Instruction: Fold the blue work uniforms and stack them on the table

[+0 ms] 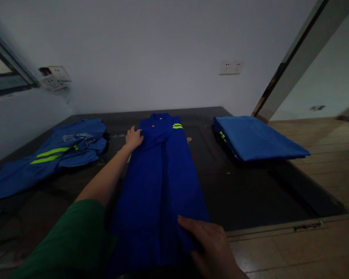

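A blue work uniform (145, 186) with a collar at its far end lies lengthwise in front of me, folded narrow, with a dark gap down its middle. One shoulder bears yellow-green reflective stripes. At its far left edge, my left hand (134, 138) has bent fingers closed on the fabric, with the fingertips partly hidden. Close to me, my right hand (211, 246) pinches the uniform's near right edge between thumb and fingers. The lower end of the cloth runs into shadow at the bottom of the view.
The uniform lies on a dark table (250, 193). On the left is a loosely laid blue garment (75, 143) with reflective stripes. A stack of folded blue garments (258, 137) sits at the right. Behind stands a white wall (151, 58) with sockets (231, 68); tiled floor (331, 149) shows at right.
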A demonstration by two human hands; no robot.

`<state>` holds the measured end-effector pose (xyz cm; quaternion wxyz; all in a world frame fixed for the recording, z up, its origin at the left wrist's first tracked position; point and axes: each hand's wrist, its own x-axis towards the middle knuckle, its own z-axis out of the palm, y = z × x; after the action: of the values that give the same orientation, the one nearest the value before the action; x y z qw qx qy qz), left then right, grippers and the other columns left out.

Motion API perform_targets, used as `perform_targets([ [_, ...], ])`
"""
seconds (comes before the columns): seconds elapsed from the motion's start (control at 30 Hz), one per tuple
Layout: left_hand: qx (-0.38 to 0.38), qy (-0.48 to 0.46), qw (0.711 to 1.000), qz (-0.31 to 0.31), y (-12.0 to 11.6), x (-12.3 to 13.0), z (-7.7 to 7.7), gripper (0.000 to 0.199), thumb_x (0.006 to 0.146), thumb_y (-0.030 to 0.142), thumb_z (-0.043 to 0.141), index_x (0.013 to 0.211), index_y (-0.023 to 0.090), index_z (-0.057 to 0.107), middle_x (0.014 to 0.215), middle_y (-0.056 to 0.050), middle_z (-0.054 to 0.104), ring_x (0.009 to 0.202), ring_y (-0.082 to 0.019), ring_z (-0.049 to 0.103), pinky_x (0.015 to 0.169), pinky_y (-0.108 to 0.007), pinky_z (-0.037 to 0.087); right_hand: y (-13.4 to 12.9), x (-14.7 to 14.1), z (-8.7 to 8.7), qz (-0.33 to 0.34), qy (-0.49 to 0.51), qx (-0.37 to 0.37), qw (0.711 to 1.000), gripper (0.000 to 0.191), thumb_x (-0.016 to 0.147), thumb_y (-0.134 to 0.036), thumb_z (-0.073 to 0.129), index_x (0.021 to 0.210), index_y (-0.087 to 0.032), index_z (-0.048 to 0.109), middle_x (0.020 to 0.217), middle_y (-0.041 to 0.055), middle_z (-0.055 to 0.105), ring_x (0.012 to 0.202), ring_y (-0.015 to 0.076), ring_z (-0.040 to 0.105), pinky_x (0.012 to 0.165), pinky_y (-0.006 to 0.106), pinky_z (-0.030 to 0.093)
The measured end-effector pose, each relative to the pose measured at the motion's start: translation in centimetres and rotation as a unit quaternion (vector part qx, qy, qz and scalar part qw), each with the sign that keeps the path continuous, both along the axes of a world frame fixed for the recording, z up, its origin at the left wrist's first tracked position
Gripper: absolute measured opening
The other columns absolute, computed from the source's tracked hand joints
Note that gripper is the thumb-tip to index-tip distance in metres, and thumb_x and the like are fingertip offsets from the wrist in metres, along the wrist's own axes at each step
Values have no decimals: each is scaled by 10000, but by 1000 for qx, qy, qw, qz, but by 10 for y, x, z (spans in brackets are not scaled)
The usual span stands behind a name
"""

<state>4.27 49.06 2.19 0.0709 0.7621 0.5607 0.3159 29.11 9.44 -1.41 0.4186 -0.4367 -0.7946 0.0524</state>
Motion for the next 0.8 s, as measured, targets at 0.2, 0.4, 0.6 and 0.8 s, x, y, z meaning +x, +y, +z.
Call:
perform_targets([
  [0.2, 84, 203, 956, -196, -33, 44, -10, 607, 818, 276, 620, 1388, 185, 432, 1467, -102, 400, 1353, -238, 355, 1136, -390, 261, -8, 4, 16, -102, 98, 66, 988, 407, 822, -114, 494, 1195, -227, 612, 1096, 31, 717, 920, 162, 704, 784, 270, 576],
  [0.4, 62, 212, 972, -80, -47, 78, -22, 515, 899, 260, 496, 1399, 167, 422, 1364, -127, 524, 1215, -265, 517, 985, -368, 433, -8, 1, 38, -150, 148, 92, 973, 369, 860, -139, 525, 1188, -285, 613, 1078, -4, 720, 896, 157, 705, 778, 278, 573],
  [0.6, 11, 162, 987, 4, -28, 75, 0, 397, 991, 333, 303, 1136, 182, 640, 1064, -132, 680, 989, -263, 633, 871, -379, 470, -2, -2, 45, -57, 78, 111, 989, 421, 826, -102, 453, 1209, -220, 583, 1107, 38, 706, 955, 163, 685, 796, 282, 560],
  [0.8, 71, 108, 992, -4, -11, 50, 22, 355, 980, 303, 341, 1205, 234, 606, 1160, -83, 661, 1059, -237, 603, 929, -350, 443, 0, -12, 24, 35, -96, 65, 993, 382, 807, -96, 457, 1153, -187, 592, 945, 63, 699, 774, 163, 666, 649, 270, 511],
])
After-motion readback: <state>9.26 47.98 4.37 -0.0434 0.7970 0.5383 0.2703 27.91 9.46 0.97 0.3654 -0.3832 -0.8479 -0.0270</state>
